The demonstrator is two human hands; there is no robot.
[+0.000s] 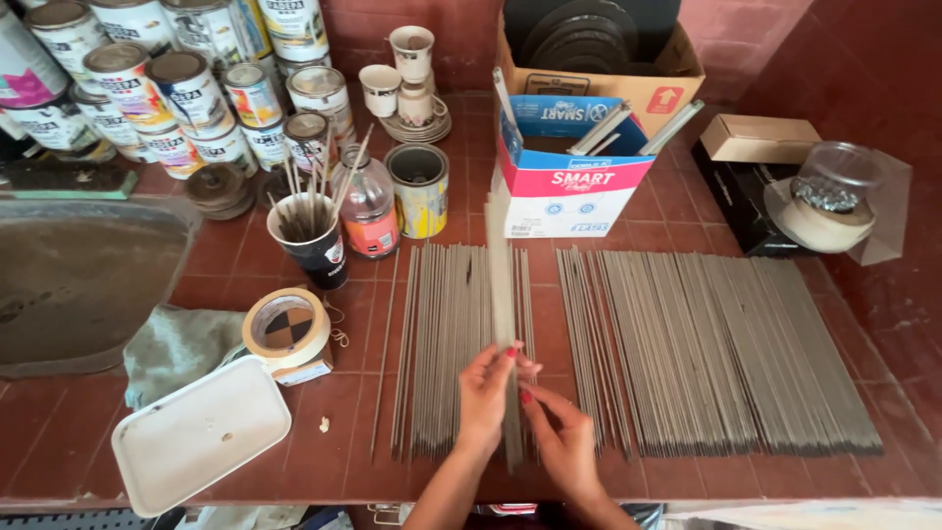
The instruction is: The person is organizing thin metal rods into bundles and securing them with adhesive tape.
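Held upright-slanted over the near middle of the red tiled counter (687,211): a long flat grey strip (502,294), running from the near edge up towards the blue and white carton (569,186). Pinched at its lower part by the left hand (488,393), fingers closed around the strip's edge, red nails showing. Touched just below by the right hand (564,442), thumb and forefinger closed on the strip's near end; remaining fingers loosely curled.

Lay directly beneath the strip: a flat row of thin grey rods (446,344), packed side by side. Lay to the right, across a narrow gap: a wider row of the same rods (716,348), reaching almost to the counter's right side.

Stood far of the left row: a black cup (316,245) full of sticks, a small bottle of orange liquid (369,208) and an open tin (419,188). Sat left of the rods: a roll of masking tape (287,329) on a small box, a grey-green cloth (177,348) and a white tray (201,432) at the near left edge. Stacked at the far left: many paint tins (157,79). Stood behind the carton: a brown cardboard box (628,74) holding dark discs. Rested at the far right: a clear plastic tub (834,196) on a black case
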